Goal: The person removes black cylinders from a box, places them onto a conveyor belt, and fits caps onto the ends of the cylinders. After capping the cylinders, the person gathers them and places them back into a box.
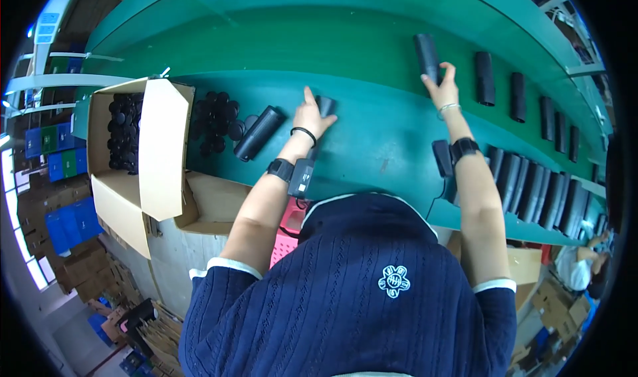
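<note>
My left hand [310, 120] is over the green work surface, wrapped round a dark cylinder [325, 104], with the index finger stretched out beside it. My palm hides much of that cylinder. Farther off on the right, my right hand [444, 92] grips the near end of another black cylinder [426, 52] between thumb and fingers, over the green belt. To the left of my left hand a black cylinder [260, 133] lies slanted on the surface. Beside it is a loose heap of round black caps [217, 113].
An open cardboard box [164, 151] of black round pieces stands at the left edge. Several black cylinders [485, 78] stand spaced along the belt [332, 41] on the right. A close row of cylinders [531, 189] lies near my right forearm. A pink perforated stool [284, 244] is below the table.
</note>
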Available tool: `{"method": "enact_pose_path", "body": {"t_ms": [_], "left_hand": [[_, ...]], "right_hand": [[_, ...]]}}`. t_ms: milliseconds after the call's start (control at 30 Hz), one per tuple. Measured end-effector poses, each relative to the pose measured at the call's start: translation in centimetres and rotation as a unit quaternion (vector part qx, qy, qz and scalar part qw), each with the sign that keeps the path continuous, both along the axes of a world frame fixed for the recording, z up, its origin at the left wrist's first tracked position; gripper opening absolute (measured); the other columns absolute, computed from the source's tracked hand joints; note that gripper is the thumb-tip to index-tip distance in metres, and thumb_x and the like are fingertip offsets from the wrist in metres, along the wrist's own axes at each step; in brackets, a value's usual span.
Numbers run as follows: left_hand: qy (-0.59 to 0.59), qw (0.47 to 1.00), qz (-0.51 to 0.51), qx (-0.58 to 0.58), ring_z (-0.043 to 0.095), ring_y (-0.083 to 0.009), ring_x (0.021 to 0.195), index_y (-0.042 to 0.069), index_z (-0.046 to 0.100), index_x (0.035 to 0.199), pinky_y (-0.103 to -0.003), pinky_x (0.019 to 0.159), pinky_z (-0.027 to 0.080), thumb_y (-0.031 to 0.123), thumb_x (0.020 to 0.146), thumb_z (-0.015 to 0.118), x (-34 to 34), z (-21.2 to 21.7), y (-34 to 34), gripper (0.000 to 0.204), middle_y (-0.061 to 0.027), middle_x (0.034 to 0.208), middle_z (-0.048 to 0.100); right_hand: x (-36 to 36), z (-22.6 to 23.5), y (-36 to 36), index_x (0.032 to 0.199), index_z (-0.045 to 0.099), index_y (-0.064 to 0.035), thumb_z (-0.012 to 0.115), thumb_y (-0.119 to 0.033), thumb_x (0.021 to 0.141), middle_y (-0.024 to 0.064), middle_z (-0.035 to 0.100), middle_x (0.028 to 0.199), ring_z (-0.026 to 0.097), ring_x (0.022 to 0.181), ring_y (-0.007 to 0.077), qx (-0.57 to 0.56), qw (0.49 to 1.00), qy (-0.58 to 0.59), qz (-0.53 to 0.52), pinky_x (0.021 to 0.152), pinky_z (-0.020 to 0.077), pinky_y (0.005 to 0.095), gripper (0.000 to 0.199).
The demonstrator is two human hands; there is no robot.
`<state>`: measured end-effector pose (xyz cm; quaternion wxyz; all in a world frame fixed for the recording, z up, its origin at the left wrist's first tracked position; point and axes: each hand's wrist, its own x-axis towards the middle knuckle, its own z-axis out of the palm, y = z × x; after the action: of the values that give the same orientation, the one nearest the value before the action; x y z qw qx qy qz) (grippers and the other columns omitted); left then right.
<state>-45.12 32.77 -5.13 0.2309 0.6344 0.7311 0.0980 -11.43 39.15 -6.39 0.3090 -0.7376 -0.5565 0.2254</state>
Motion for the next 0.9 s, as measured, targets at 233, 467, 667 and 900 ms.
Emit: {"method": "enact_pose_path", "body": {"t_ms": [233,467,667,900], "left_hand": [[-0.405,0.889,-0.207,-0.053,0.053,-0.0198,0.109,0.004,0.044,0.124,-0.032,0.095,0.041,0.006,0.066,0.075,3.0,4.0,-2.0,0.066,-0.0098,0.115,0.055],[-0.434,0.864,-0.253,0.014,0.045,-0.0273,0.12,0.008,0.044,0.123,-0.037,0.1,0.035,0.01,0.07,0.073,5.9,3.8,-4.6,0.06,-0.0123,0.124,0.047],[-0.459,0.843,-0.279,-0.004,0.041,-0.0318,0.118,0.006,0.043,0.122,-0.04,0.099,0.034,0.021,0.073,0.071,6.7,3.7,-6.2,0.058,-0.0149,0.122,0.045],[-0.415,0.852,-0.318,0.041,0.039,-0.0326,0.119,0.006,0.04,0.125,-0.041,0.101,0.032,0.03,0.069,0.077,6.8,3.7,-6.2,0.071,-0.0146,0.123,0.043]], "right_hand": [[3.3,-2.8,2.0,0.13,0.048,-0.0136,0.063,-0.022,0.083,0.017,0.061,0.11,0.062,0.091,0.0295,0.062,0.905,-0.422,0.001,0.084,0.0482,0.0382,0.05],[-7.5,7.3,-10.7,0.108,0.054,-0.0062,0.063,-0.012,0.086,-0.0008,0.057,0.088,0.054,0.074,0.0069,-0.225,0.796,0.511,0.235,0.063,0.0443,0.0212,0.024],[-7.5,6.1,-14.0,0.102,0.052,-0.007,0.063,-0.008,0.085,-0.0025,0.054,0.085,0.051,0.076,0.0047,-0.147,0.814,0.53,0.189,0.063,0.0431,0.0192,0.021],[-7.0,5.6,-14.3,0.103,0.052,-0.006,0.062,-0.009,0.087,-0.0013,0.056,0.085,0.052,0.075,0.0058,-0.121,0.819,0.533,0.178,0.063,0.0435,0.0198,0.019]]}}
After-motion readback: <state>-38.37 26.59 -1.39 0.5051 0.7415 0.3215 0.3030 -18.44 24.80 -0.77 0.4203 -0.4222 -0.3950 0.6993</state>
